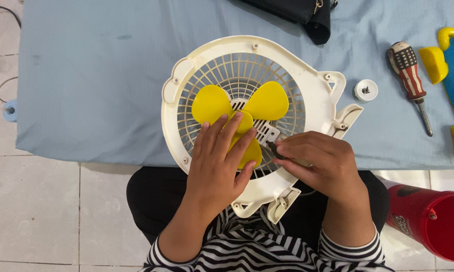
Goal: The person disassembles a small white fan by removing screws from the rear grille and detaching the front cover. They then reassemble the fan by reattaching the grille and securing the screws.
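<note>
Two hands: left (218,160) spread on three yellow blades (239,113), right (321,160) pinching one dark tool (273,149).

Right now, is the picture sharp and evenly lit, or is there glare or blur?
Head view: even, soft light, no glare; faint shadows under the left hand and right hand; the yellow fan blades and cream fan grille are sharp; slight wide-angle bend at the edges.

screwdriver (410,80) right of fan housing (307,90)
</note>
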